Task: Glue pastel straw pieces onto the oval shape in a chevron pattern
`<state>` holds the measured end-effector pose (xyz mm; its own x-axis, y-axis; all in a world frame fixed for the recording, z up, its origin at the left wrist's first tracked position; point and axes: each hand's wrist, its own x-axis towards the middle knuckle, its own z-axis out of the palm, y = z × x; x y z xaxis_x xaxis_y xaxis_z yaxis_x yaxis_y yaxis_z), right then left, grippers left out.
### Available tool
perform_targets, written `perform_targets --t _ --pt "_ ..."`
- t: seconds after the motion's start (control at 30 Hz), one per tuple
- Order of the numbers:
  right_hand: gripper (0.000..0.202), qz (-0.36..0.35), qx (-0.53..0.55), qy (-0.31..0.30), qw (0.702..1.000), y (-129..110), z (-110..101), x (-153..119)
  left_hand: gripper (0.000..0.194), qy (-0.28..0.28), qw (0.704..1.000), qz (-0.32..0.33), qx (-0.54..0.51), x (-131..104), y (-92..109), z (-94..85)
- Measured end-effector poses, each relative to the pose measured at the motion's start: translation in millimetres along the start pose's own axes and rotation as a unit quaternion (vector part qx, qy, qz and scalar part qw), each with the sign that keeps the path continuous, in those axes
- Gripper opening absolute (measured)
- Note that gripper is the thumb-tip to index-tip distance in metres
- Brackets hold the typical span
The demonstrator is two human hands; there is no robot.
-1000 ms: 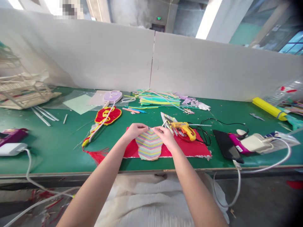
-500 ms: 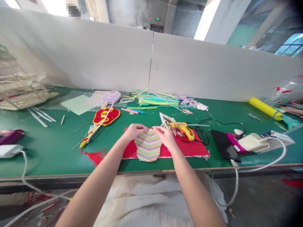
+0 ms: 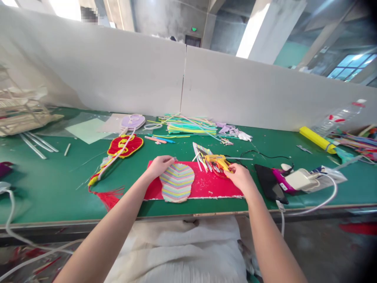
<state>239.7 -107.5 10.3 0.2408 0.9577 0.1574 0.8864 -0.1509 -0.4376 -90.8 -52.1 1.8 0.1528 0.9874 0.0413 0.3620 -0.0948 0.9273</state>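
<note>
Where the striped panel (image 3: 176, 184) lies: flat, as I see it from my remote post, on the 9 o'clock end of the red board (image 3: 219, 186), its lower end jutting past the board's near edge at 6 o'clock.
Left hand (image 3: 159, 167): I have the fingers (image 3: 167, 159) pinched at the panel's upper rim, between 11 and 12 o'clock from its middle, so the panel touches these fingertips.
Right hand (image 3: 241, 179): I have its fingers wrapped round the handle of the yellow glue gun (image 3: 217, 158); seen from these fingers, the panel sits towards 9 o'clock, well apart.
Glue gun: at 2 o'clock from the panel, nozzle aimed towards 9 o'clock, just beside some loose strips (image 3: 202, 162).
Red ornament (image 3: 135, 146): at the panel's 10 o'clock, its tassel (image 3: 108, 199) between 8 and 9.
Coloured sticks (image 3: 191, 128): between 12 and 1 o'clock, across the green worktop (image 3: 61, 177).
Black flat device (image 3: 268, 182): at 3 o'clock, beyond my right hand.
</note>
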Motion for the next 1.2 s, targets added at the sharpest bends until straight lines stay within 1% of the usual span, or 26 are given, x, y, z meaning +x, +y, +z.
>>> perform_targets --t 0.07,0.13,0.33,0.43,0.5,0.57,0.6,0.73,0.8,0.9,0.97,1.07,1.2 --pt "0.021 -0.004 -0.004 0.013 1.000 1 3 3 0.033 -0.001 1.000 0.003 0.004 0 -1 -0.1" --pt "0.021 0.002 -0.001 0.023 1.000 5 -1 12 0.032 -0.003 1.000 0.004 0.007 0 -3 -0.2" --pt "0.022 0.062 -0.027 0.089 0.994 33 -20 56 0.034 -0.011 1.000 0.007 0.011 2 -6 -0.2" --pt "0.024 0.076 -0.039 0.116 0.990 38 -19 67 0.037 -0.018 1.000 0.006 0.015 3 -7 -0.9" --pt "0.028 0.065 -0.037 0.127 0.989 33 -14 68 0.040 -0.027 0.999 0.008 0.015 3 -8 -1.3" --pt "0.028 0.033 -0.026 0.116 0.992 25 -6 63 0.043 -0.039 0.999 0.010 0.012 3 -8 -1.3" --pt "0.026 0.009 -0.016 0.098 0.995 19 -2 59 0.044 -0.045 0.999 0.010 0.010 3 -8 -1.3" --pt "0.020 -0.088 0.021 -0.004 0.996 1 15 39 0.048 -0.087 0.996 0.007 -0.007 0 -4 -3.0" --pt "0.019 -0.110 0.025 -0.030 0.993 -4 20 32 0.053 -0.116 0.993 0.004 -0.014 -3 -1 -5.7" --pt "0.017 -0.116 0.025 -0.038 0.992 -5 24 28 0.057 -0.147 0.989 -0.003 -0.032 -5 3 -9.9" --pt "0.017 -0.115 0.029 -0.039 0.992 -4 24 28 0.055 -0.152 0.987 -0.005 -0.049 -5 4 -11.2" --pt "0.015 -0.115 0.038 -0.044 0.992 -2 24 30 0.054 -0.148 0.986 0.004 -0.074 -4 3 -9.7" --pt "0.018 -0.092 0.039 -0.048 0.994 1 26 31 0.052 -0.117 0.990 0.023 -0.073 -3 1 -3.5"
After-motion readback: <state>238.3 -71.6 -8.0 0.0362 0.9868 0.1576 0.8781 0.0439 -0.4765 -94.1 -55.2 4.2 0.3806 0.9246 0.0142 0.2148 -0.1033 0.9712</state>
